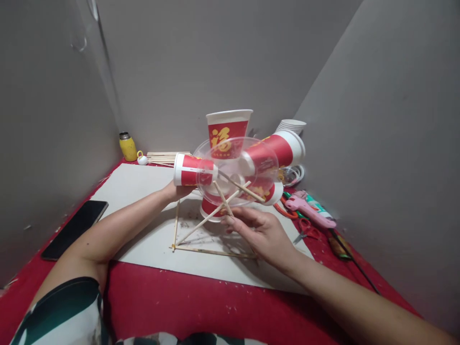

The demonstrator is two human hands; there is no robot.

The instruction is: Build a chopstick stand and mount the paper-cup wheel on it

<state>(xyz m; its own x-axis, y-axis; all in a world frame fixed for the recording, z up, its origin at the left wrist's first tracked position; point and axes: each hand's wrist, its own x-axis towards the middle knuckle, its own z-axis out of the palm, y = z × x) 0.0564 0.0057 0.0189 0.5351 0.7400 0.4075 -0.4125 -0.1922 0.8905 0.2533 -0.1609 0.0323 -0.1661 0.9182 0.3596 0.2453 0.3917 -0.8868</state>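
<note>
In the middle stands a wheel of several red and white paper cups [228, 129] fixed round clear plastic discs [264, 167]. A thin stick [247, 188] runs out from the discs' centre towards me. Below it, crossed wooden sticks [206, 218] rise from a base frame of sticks [215, 250]. My right hand [257, 230] pinches a short wooden stick [223, 199] of that crossing between thumb and fingers. My left hand [177, 191] reaches behind the left cup [196, 170]; its fingers are hidden by the cups.
A white board [143, 235] lies on the red cloth [161, 306]. At left are a black phone [75, 230] and a yellow bottle [127, 146]. Loose sticks [165, 157] lie behind. At right are a pink glue gun [311, 211], scissors [309, 230] and stacked cups [292, 125].
</note>
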